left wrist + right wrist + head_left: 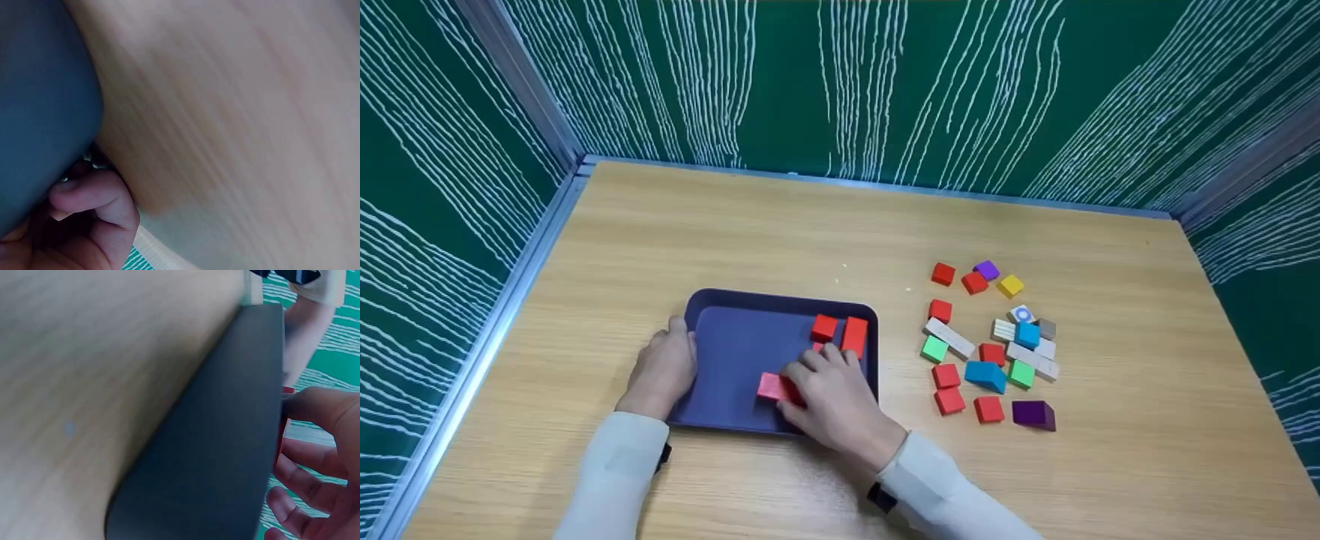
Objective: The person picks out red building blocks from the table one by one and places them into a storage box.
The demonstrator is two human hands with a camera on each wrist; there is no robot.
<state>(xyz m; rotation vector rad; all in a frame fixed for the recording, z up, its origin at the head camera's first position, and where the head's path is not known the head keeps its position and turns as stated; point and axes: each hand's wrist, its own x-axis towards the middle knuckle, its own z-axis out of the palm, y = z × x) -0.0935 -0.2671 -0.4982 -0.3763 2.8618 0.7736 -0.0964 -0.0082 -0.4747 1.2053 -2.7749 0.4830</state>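
A dark blue tray (739, 341) lies on the table, and my left hand (661, 369) grips its left side. In the left wrist view the curled fingers (93, 194) are at the tray's edge. Over the front right of the tray, my right hand (836, 397) holds a red block (772, 387) between thumb and fingers, which hide its right end. The right wrist view shows only a sliver of that block behind the tray wall (208, 433). Inside the tray's right end sit a red cube (823, 328) and a longer red block (854, 337); another red piece is mostly hidden by the fingers.
Right of the tray are scattered blocks, among them red cubes (949, 400), a blue block (985, 376), a purple block (1033, 415), a green cube (934, 348) and a yellow cube (1010, 286). Green, white-streaked panels (787, 82) border the wooden table (735, 217).
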